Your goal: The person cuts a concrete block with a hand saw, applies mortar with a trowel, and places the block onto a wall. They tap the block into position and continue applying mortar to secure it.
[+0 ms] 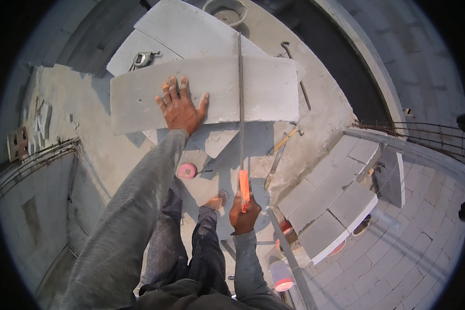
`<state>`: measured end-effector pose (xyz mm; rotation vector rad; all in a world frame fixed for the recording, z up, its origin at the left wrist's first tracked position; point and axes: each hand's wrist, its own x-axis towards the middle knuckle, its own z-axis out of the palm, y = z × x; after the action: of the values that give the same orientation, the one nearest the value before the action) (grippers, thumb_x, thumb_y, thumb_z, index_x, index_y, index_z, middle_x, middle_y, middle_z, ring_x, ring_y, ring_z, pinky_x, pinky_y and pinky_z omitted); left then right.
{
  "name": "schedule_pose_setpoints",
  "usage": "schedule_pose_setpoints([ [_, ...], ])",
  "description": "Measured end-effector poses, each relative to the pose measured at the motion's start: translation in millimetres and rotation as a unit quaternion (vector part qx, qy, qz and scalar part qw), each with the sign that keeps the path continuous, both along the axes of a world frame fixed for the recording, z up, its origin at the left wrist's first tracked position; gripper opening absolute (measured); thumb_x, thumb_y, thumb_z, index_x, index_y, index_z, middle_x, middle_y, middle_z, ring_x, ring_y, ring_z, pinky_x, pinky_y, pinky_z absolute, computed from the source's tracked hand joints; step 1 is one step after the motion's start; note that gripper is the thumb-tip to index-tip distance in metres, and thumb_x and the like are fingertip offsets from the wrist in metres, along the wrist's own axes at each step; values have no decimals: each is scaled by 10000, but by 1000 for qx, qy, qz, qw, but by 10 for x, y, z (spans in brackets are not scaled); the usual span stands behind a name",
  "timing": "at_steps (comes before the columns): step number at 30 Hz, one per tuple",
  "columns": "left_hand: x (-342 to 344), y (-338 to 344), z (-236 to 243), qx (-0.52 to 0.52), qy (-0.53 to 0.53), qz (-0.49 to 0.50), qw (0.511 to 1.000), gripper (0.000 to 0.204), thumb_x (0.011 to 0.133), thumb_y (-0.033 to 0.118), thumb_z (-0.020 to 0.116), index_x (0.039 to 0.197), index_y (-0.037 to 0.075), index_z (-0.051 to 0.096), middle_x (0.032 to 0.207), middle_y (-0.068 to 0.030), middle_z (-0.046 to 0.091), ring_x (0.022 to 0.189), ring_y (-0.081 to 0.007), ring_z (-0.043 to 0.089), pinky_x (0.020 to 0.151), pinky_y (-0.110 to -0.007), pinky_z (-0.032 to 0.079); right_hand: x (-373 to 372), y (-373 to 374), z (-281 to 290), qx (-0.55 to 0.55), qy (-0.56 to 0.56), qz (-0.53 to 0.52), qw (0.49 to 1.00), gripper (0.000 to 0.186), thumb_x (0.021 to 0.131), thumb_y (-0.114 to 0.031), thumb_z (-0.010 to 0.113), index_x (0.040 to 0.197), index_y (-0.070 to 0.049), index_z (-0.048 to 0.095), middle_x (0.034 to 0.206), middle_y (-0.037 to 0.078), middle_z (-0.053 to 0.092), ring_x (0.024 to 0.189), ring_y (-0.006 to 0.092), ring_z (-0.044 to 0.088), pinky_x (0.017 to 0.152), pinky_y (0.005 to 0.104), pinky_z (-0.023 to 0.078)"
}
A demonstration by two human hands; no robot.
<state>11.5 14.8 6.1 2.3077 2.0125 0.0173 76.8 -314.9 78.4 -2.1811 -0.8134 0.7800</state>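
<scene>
A long pale grey block (pixel 134 106) lies crosswise on other slabs in front of me. My left hand (pixel 183 109) rests flat on its upper face, fingers spread, left of the saw. A handsaw (pixel 241 98) stands nearly edge-on across the right part of the block, its blade reaching past the far edge. Below the near edge, my right hand (pixel 244 214) is closed round the saw's orange handle (pixel 244 186). How deep the blade sits in the block I cannot tell. A tape measure (pixel 143 59) lies beyond the block's far left edge, on a white slab (pixel 191 26).
A hammer (pixel 289 137) and a hooked metal bar (pixel 286 49) lie right of the block. A pink round object (pixel 187 170) is near my feet. Stacked blocks (pixel 325 194) stand at the right, a bucket (pixel 227 11) at the far side. Rebar (pixel 434 133) juts out far right.
</scene>
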Motion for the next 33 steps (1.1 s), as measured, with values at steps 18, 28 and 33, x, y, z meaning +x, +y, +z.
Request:
schedule_pose_setpoints([
  [18,-36,-19,-74,10,17,-2,1000,853,928,685,462,1579,162,290,1626,-161,226,1533,-375,125,1216,-637,86,40,-160,-161,134,-45,-8,990,361,988,-191,563,1250,53,610,792,222,662,655,369,676,594,416,507],
  [28,-34,-27,-50,27,-7,-16,999,842,935,672,468,1575,152,298,1618,-167,245,1534,-372,124,1213,-636,88,-45,-366,-342,120,-79,7,990,476,993,-255,558,1345,63,570,877,207,714,655,349,683,633,403,544],
  [33,-32,-20,-61,15,5,-9,1000,839,937,669,472,1574,153,300,1619,-167,244,1531,-381,129,1215,-632,88,6,-350,-567,47,0,2,999,473,977,-233,584,1349,59,571,815,191,695,640,328,680,619,381,534],
])
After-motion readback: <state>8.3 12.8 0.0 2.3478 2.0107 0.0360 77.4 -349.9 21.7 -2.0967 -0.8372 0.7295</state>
